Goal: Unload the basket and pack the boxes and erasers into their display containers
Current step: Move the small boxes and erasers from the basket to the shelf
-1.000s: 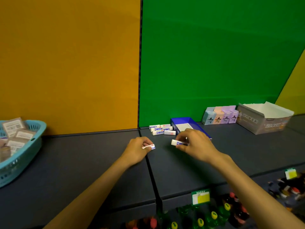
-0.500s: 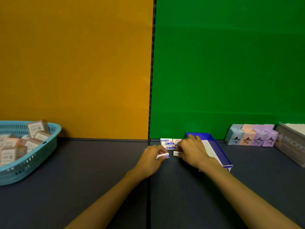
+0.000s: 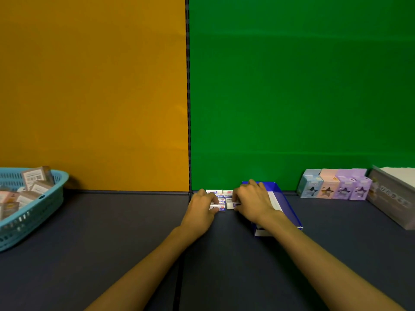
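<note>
Both hands pinch erasers, the left hand [image 3: 201, 209] and right hand [image 3: 252, 202] meeting over the loose erasers [image 3: 221, 196]; the blue tray [image 3: 289, 212] under the right wrist looks unfilled, the basket [image 3: 31, 212] far left still full

**What stood around your work**

You had a dark shelf surface [image 3: 112, 254] under everything, split by a narrow seam [image 3: 180, 265] that ran from the near edge toward the back. Behind it you faced two flat back panels: an orange panel [image 3: 94, 93] on the left and a green panel [image 3: 301, 86] on the right. They met at a dark vertical joint [image 3: 187, 93] that came down to the shelf close to where the seam ended
</note>
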`<state>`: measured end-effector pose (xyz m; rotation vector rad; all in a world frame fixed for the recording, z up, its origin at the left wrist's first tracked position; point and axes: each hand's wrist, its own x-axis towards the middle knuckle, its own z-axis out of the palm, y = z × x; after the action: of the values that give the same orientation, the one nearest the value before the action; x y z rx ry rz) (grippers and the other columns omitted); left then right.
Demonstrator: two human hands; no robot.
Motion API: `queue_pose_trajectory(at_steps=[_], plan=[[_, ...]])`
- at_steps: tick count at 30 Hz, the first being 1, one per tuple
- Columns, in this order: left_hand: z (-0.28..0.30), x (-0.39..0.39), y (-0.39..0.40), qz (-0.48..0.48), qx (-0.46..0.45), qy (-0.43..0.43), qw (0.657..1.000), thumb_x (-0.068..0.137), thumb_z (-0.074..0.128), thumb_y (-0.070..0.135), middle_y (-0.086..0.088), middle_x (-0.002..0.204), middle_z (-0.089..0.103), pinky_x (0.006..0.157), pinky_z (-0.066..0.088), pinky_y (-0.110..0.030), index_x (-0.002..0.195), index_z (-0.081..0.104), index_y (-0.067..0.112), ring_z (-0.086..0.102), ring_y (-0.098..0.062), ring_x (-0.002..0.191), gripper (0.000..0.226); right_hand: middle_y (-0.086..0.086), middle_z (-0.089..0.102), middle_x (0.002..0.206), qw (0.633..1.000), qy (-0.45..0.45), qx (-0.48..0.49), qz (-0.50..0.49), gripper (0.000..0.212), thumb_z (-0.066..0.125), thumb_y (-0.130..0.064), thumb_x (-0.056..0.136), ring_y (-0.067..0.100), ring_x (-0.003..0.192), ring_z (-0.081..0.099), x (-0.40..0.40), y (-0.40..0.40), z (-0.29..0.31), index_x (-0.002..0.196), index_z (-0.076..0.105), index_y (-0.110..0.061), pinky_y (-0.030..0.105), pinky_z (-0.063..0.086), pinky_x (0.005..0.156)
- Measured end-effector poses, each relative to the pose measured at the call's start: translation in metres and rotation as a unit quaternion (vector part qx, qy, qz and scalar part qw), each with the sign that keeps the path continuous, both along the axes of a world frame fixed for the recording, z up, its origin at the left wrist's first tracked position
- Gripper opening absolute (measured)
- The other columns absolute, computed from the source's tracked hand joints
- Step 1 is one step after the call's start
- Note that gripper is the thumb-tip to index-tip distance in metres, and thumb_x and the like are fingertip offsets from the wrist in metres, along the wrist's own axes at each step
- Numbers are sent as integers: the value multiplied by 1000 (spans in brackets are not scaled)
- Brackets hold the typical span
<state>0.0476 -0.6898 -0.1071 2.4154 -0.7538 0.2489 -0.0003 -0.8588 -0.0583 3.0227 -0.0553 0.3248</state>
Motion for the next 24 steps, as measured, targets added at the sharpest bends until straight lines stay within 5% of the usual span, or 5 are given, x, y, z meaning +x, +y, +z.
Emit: queue_pose_trajectory(at_steps=[14,24], plan=[[41,-31,39,29,100,-90,990,98,52,46,2,128,54,96,44,-38,133,56,27,49,-19,119,40,-2,66,110,984,-65,114,121,25,54,-39,95,22,104,56,-25,16,22,113,65,-27,37,43,87],[82,-101,164,178,199,-58,962,98,49,52,4,144,49,101,44,-44,142,47,34,46,-22,130,48,-3,63,114,939,-77,179,285,26,56,-38,97,20,108,58,-31,119,41,119,64,-26,37,46,86]])
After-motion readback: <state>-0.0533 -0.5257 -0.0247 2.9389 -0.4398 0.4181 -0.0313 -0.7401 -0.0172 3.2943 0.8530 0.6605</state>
